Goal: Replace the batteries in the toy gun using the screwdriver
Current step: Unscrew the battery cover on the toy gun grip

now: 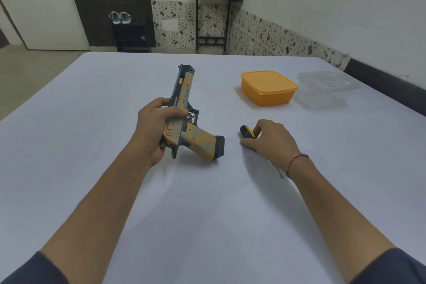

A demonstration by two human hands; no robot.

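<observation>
The toy gun [184,108] is orange and dark grey, its barrel pointing away from me and its grip lying to the right on the white table [92,103]. My left hand [154,126] grips it around the slide, thumb over the top. To the right, my right hand [269,139] curls over the screwdriver [247,132], whose black and yellow handle sticks out past the fingers on the table. Its shaft runs back under my palm and wrist and is mostly hidden.
An orange lidded box [268,87] stands at the back right of the table, with a clear plastic container [325,88] just right of it. Beyond the table's far edge are a wall, a small black stand and a shoe rack.
</observation>
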